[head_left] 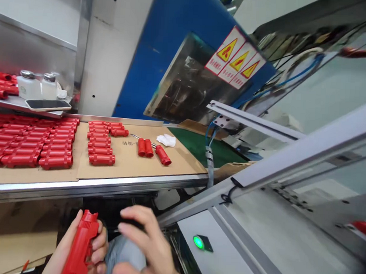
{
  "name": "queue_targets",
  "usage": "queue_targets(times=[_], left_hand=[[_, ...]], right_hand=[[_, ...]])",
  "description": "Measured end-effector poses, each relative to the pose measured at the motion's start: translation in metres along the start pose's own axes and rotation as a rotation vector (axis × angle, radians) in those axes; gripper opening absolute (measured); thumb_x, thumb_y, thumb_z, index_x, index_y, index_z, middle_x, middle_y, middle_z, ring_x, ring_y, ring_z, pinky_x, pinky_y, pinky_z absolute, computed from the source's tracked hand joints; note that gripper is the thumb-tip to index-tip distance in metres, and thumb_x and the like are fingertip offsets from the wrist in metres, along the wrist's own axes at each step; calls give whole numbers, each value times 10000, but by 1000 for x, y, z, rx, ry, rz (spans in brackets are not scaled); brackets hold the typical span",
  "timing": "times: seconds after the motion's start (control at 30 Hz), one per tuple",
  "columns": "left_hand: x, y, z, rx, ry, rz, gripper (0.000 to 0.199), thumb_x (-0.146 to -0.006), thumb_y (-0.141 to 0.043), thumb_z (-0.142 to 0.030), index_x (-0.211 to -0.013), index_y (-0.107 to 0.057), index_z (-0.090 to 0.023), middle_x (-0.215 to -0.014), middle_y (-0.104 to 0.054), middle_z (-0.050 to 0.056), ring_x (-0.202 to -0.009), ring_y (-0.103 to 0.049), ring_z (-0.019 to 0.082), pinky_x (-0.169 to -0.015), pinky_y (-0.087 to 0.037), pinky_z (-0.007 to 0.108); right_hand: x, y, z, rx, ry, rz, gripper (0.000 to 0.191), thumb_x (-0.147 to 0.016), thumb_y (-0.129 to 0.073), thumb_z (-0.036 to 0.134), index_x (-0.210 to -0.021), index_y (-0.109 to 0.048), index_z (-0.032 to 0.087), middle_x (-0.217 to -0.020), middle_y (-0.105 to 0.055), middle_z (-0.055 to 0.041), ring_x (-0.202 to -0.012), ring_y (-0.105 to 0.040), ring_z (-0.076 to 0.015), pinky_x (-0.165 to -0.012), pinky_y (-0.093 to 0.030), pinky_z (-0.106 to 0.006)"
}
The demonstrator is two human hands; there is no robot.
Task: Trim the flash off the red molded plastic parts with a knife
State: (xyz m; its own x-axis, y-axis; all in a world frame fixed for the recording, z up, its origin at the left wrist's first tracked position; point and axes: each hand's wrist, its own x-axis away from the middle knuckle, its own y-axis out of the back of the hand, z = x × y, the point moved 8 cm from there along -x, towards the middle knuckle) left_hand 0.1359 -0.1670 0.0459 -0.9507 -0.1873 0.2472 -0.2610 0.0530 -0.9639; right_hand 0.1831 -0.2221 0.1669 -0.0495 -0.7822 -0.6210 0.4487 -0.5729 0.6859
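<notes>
Now: one red part in the left fingers, the right fingers going without!

And so the left hand [99,246] is gripping a single red part [79,249], its fingers wrapping one side and the thumb pressing the other, with the toothed end pointing up past the fingertips. Just beside it, the right hand [152,246] is hovering with its fingers parted and curled, grasping nothing that shows.

Beyond both sets of fingers, the surface [133,167] is carrying plenty. Ahead and to the left of the left fingers, a dense block of red parts [25,146] is lying in neat columns; more directly ahead, a smaller group [100,145] is forming a shorter column with a few parts alongside. Ahead of the right fingers, a red pair [145,148] and a lone red piece [163,155] are sitting near a crumpled white wad [166,140].

As for progress, the handling is looking well under way, judging by those orderly ranks, though which parts are finished and which are waiting, we cannot tell. The one in the left fingers is plainly remaining to be set down.
</notes>
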Motion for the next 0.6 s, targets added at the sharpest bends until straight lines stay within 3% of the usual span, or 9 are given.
queue_targets(times=[0.1,0.2,0.33,0.4,0.5,0.6], left_hand=[[3,14,19,-15,-79,-205,299,-619,-720,-424,-650,-639,-138,-500,-521,-36,-460,-482,86,-512,-440,208],[9,30,40,0,-117,-375,243,-714,-654,-374,-683,-638,-133,-542,-559,-15,-519,-550,108,-505,-455,196],[13,49,63,-34,-168,-500,136,-713,-669,-275,-715,-647,-141,-617,-622,3,-557,-597,121,-539,-484,204],[18,63,68,-134,-250,-613,84,-671,-708,-216,-706,-662,-154,-700,-673,25,-680,-634,155,-625,-501,226],[28,76,75,-270,-376,-731,225,-619,-730,-370,-785,-691,-222,-865,-700,29,-925,-602,213,-651,-509,242],[45,62,64,-547,-655,-655,549,-491,-690,-610,-941,-675,-295,-1099,-644,-13,-1134,-466,230,-776,-474,229]], right_hand=[[39,-21,-5,-78,-73,73,264,-804,-543,387,-1038,-524,265,-870,-593,-37,-759,-607,-176,-651,-523,-305],[64,-31,-20,-100,-195,49,205,-823,-534,332,-995,-514,223,-788,-594,-27,-653,-600,-132,-573,-523,-229],[75,-25,1,-59,117,-61,239,-865,-447,373,-1017,-541,214,-831,-634,-37,-659,-559,-146,-548,-468,-259],[79,-15,2,-86,181,-153,278,-870,-418,395,-970,-567,182,-799,-634,-50,-658,-545,-153,-552,-438,-273],[86,-5,-14,-251,45,-225,420,-807,-449,518,-940,-583,143,-733,-596,-59,-628,-539,-147,-564,-436,-275],[94,-24,-27,-485,-172,-25,461,-747,-489,574,-909,-621,162,-772,-570,-50,-682,-551,-149,-620,-469,-266]])
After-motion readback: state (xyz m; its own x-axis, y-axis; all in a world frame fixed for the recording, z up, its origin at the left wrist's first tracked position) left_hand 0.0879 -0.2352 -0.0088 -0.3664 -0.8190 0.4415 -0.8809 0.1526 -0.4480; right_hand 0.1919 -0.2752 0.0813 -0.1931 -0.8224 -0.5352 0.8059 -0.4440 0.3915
